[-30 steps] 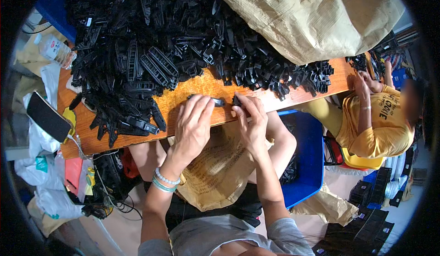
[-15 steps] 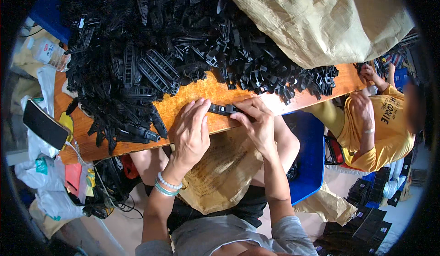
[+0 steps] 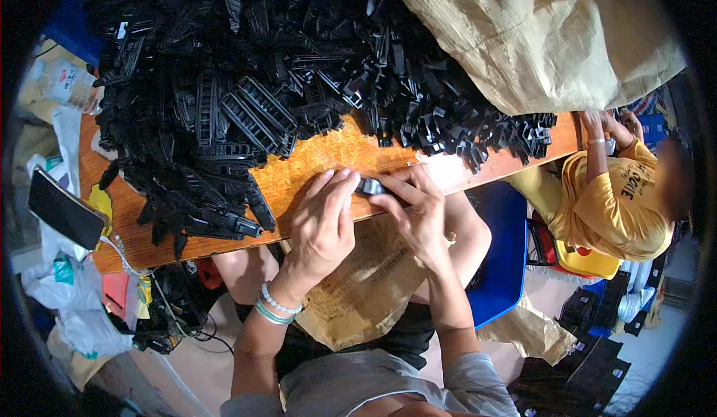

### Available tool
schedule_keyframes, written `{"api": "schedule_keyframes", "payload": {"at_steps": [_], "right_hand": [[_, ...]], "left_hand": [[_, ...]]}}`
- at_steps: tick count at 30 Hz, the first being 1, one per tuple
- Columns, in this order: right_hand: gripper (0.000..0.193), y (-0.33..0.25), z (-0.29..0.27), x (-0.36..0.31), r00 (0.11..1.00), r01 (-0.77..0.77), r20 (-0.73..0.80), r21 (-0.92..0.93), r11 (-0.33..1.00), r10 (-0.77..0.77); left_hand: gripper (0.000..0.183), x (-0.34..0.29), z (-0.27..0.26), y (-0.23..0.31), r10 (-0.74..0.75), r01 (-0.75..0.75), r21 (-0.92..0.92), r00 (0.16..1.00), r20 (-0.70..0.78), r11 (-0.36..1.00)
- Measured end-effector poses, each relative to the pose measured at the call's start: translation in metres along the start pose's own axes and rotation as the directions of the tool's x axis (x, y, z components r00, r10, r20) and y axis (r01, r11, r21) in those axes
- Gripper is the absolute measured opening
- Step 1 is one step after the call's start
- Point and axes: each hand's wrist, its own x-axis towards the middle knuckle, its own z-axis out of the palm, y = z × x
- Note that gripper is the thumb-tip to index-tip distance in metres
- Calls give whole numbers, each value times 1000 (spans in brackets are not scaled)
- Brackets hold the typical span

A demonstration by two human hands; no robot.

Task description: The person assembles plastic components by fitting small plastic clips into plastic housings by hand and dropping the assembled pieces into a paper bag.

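A small black plastic part [image 3: 370,186] is pinched between my two hands at the front of the wooden table [image 3: 314,161]. My left hand [image 3: 323,226] has its fingers closed at the part's left end, with a bead bracelet on the wrist. At the other end, the thumb and forefinger of my right hand [image 3: 418,211] grip the part. My fingers cover much of it, so its full shape is hidden. Just beyond my hands lies a large heap of black plastic parts [image 3: 258,118], some long and ladder-like, others short and blocky.
A tan woven sack [image 3: 538,36] lies over the heap's right side. Brown sacking [image 3: 358,290] hangs between my legs, and a blue bin [image 3: 502,267] stands to the right. A phone [image 3: 67,208] sits at the left. A person in yellow [image 3: 612,193] works at the table's far right.
My hands have come closer together, and less of the black part shows between them. The person in yellow has moved their arms toward the table.
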Motion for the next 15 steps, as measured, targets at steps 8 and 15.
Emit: {"api": "schedule_keyframes", "payload": {"at_steps": [8,15], "right_hand": [[28,0,-15,-8,979,69,186,90,994,-85],[33,12,10,40,966,76,-192,-427,901,-173]], "left_hand": [[23,14,-10,-3,-144,149,-122,988,47,981],[46,57,30,-5,-45,-27,302,972,229,953]]}}
